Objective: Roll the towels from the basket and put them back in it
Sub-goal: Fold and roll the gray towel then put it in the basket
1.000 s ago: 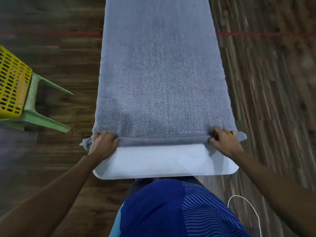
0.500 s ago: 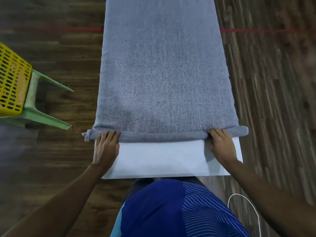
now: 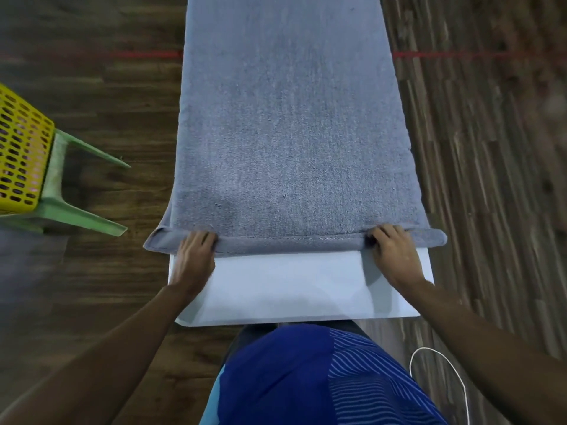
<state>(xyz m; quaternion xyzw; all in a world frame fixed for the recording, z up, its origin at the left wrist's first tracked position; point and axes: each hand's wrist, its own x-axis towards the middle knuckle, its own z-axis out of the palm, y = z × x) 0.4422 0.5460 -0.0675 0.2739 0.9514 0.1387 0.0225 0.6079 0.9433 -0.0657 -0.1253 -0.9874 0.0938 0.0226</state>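
Note:
A long grey-blue towel (image 3: 288,124) lies flat along a narrow white table (image 3: 291,286), running away from me. Its near end is turned over into a thin roll (image 3: 291,242) across the table's width, its ends overhanging both sides. My left hand (image 3: 196,256) grips the roll near its left end, fingers curled over the fold. My right hand (image 3: 391,253) holds it near the right end the same way. A yellow perforated basket (image 3: 18,154) sits at the far left on a green stool; its inside is hidden.
The green plastic stool (image 3: 70,207) stands left of the table, legs pointing toward it. Dark wood flooring surrounds the table, with a red line (image 3: 460,53) across it. A white cable (image 3: 445,375) hangs by my right side.
The roll has travelled a little further up the table, baring more white surface. My fingers went from flat on the roll to curled over it.

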